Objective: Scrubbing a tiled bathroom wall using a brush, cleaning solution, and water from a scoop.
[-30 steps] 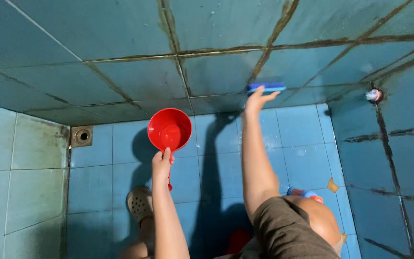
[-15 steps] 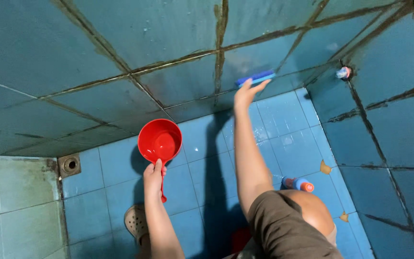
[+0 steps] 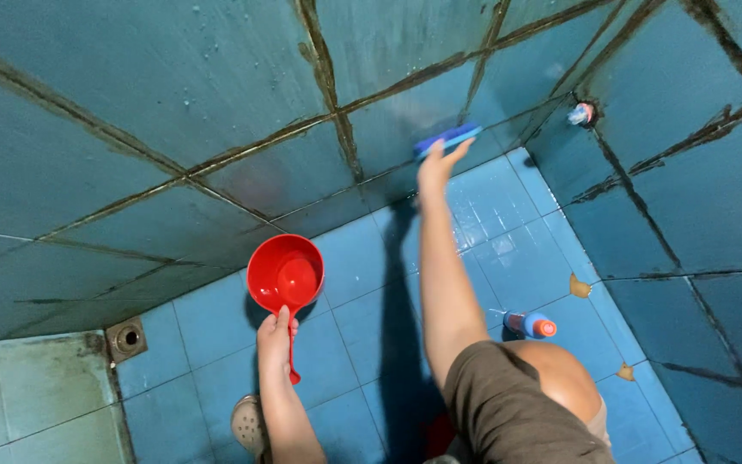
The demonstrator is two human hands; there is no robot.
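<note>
Against the dark blue tiled wall (image 3: 173,94) we press a blue scrub brush (image 3: 448,137) with our right hand (image 3: 434,163), fingers spread flat over its back, right on a grimy grout line near the bottom row of tiles. Our left hand (image 3: 275,337) is clenched around the handle of a red dipper (image 3: 285,275), which we hold out low over the lighter blue floor (image 3: 208,318); its bowl faces up, and we cannot tell whether any water is in it. Judging by the wall, we are nowhere near finished: brown stains run along nearly every grout line, both on the wall we are scrubbing and on the one to the right, where a small capped pipe end (image 3: 580,113) sticks out. The patch just around the brush looks wet and a little paler, and the floor tiles below it show whitish suds, so some scrubbing seems to have been done there. A bottle with an orange cap (image 3: 531,325) lies on the floor beside our knee, a drain (image 3: 127,338) sits in the far corner, and one sandal (image 3: 247,424) shows at the bottom edge.
</note>
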